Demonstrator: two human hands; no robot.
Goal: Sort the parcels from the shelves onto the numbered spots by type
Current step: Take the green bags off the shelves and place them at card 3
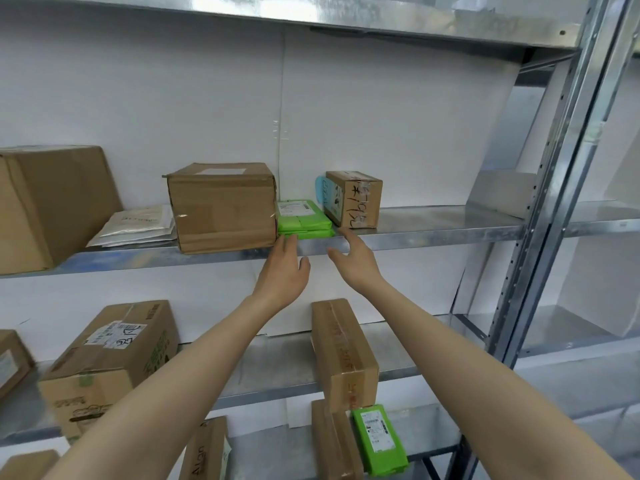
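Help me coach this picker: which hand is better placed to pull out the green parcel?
Left. The left hand has fingertips at the green parcel; the right hand sits off its corner.

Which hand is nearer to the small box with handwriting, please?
Right. The right hand is just below the small box; the left hand is below the green parcel.

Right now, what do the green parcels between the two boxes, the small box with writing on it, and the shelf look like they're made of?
Green parcels: probably soft plastic mailer bags, slightly glossy, with wrinkled, folded edges and a white printed label.
Small box: brown corrugated cardboard, matte, with shiny clear tape over the handwriting.
Shelf: sheet metal, likely galvanised steel, with a mottled grey sheen and reflections.
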